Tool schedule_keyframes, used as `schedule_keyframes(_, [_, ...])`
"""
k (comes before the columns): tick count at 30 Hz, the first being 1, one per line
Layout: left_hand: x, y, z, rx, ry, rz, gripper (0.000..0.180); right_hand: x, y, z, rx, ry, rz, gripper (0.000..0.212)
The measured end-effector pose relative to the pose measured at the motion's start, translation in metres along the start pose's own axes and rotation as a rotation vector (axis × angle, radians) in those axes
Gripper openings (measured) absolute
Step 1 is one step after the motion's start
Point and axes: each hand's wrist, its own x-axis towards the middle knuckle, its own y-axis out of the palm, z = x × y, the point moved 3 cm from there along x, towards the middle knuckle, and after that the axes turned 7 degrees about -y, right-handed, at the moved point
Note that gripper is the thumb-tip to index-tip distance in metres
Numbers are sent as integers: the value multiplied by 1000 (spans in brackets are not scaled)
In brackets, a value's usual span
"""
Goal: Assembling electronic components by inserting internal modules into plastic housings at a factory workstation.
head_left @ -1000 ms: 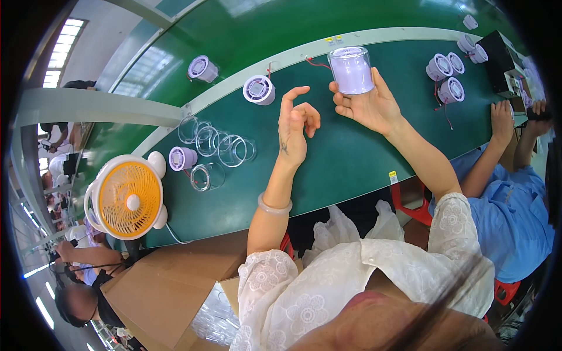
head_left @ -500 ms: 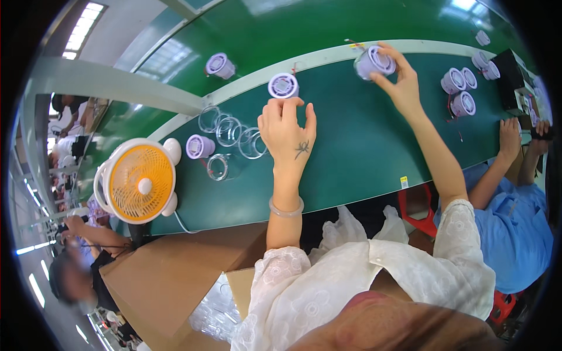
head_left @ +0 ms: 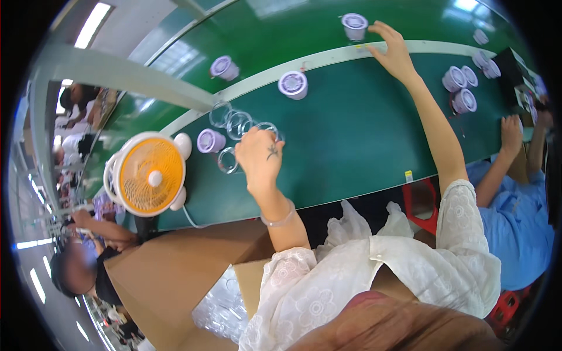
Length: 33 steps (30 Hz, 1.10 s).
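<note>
My right hand is open, thumb and fingers apart, just beside a lilac round unit standing on the bright green surface past the pale rail. My left hand curls its fingers over one clear cup in the cluster; its fingertips are partly hidden. More clear cups stand against that one, and another clear cup lies next to the hand. A lilac unit sits left of these cups. Farther along, another lilac unit stands near the rail.
An orange and white fan stands at the table's left end. Several lilac units are grouped at the right by a black box. One lilac unit is beyond the rail. An open carton holds bagged clear cups. Co-workers sit at both sides.
My right hand has put the lilac unit down beyond the rail and let go. My left hand has moved from the lilac unit near the rail, left and nearer, onto the clear cups.
</note>
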Motion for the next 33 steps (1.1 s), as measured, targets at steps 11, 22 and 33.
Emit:
schedule_keyframes(11, [6, 32, -121, -637, 573, 343, 13, -73, -150, -55, -736, 422, 635, 61])
schedule_keyframes(22, [14, 70, -126, -1140, 494, 437, 57, -31, -76, 66, 735, 182, -18, 77])
schedule_keyframes(33, [26, 94, -109, -1374, 6, 475, 65, -43, -62, 86, 521, 82, -22, 67])
